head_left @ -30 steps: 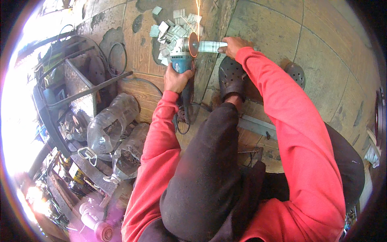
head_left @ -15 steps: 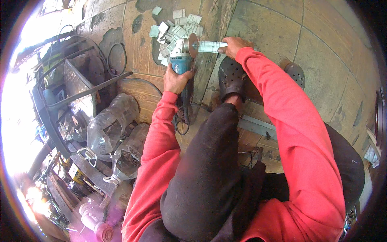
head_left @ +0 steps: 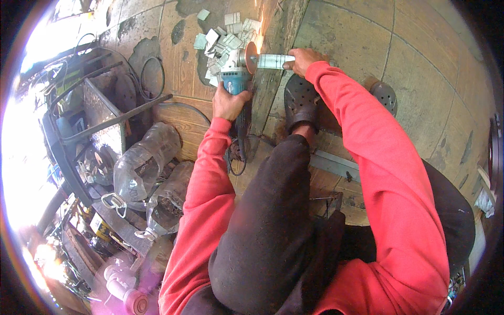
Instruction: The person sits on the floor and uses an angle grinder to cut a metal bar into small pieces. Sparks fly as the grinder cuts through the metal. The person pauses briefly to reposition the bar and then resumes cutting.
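Observation:
My left hand (head_left: 229, 103) is closed round the teal body of an angle grinder (head_left: 236, 79). Its reddish cutting disc (head_left: 251, 58) meets the left end of a flat silvery metal strip (head_left: 274, 61), and orange sparks (head_left: 259, 23) fly off toward the far side. At the strip's other end, the fingers and thumb of my right hand (head_left: 307, 61) grip it. Under the strip runs a worn wooden board (head_left: 273, 79). Several small cut metal pieces (head_left: 231, 39) lie heaped on the floor just beyond and left of the grinder head.
My shoe (head_left: 302, 102) stands close below the strip. To the left are cut clear plastic bottles (head_left: 139, 173) and a metal frame (head_left: 100, 123) with a box. A black cable (head_left: 189, 106) crosses the floor. Another metal length (head_left: 336, 164) lies behind my foot.
Sparks now stream from the disc, where none showed before. The strip's visible part between disc and right hand looks slightly shorter. Both hands keep nearly the same place.

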The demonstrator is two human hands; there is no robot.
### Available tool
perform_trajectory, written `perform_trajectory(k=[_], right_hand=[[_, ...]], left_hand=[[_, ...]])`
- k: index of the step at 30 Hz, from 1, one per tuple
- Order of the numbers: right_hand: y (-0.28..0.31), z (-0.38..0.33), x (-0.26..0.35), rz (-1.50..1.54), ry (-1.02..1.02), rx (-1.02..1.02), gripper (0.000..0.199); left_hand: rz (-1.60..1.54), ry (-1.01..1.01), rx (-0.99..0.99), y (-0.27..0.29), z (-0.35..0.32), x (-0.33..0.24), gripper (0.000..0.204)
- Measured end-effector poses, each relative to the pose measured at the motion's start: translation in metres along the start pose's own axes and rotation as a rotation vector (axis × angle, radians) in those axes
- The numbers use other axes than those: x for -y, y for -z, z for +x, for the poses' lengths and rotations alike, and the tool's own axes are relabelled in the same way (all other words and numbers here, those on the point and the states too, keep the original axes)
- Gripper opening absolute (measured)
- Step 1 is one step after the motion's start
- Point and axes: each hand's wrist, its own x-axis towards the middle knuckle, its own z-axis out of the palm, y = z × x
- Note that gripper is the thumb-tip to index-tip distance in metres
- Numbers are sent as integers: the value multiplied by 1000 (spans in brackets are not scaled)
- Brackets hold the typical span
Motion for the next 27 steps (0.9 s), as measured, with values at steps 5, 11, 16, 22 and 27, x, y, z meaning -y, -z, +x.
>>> perform_trajectory(k=[5,11,16,22,27], right_hand=[[0,1,0,7,18,-6,37],[-3,2,-1,26,34,-32,36],[-3,2,-1,11,22,-43,35],[-4,4,-2,40,69,-33,36],[-6,8,-3,34,60,-20,38]], left_hand=[[40,0,-17,-1,3,-3,67],[12,-30,-13,2,-3,-6,67],[26,-6,-3,4,-6,-8,67],[65,-6,-6,4,-8,-6,69],[20,-2,0,1,-6,1,70]])
